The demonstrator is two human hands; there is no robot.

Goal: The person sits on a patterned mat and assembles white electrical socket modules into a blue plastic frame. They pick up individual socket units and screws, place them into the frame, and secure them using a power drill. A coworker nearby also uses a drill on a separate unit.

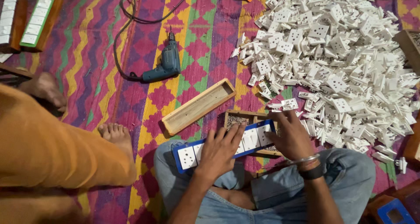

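The left hand point(218, 150) and right hand point(289, 135) are grasping a blue-framed socket strip point(227, 144), apparently seating sockets; pressing evenly seems needed next.

A zigzag rug point(188, 27) carries a drill point(164, 64), wooden tray point(199, 106) and socket heap point(337, 53).

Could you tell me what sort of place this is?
Probably a small floor workshop for assembling electrical boards: a heap of white socket modules, a blue drill and a blue-framed socket strip on a patterned mat.
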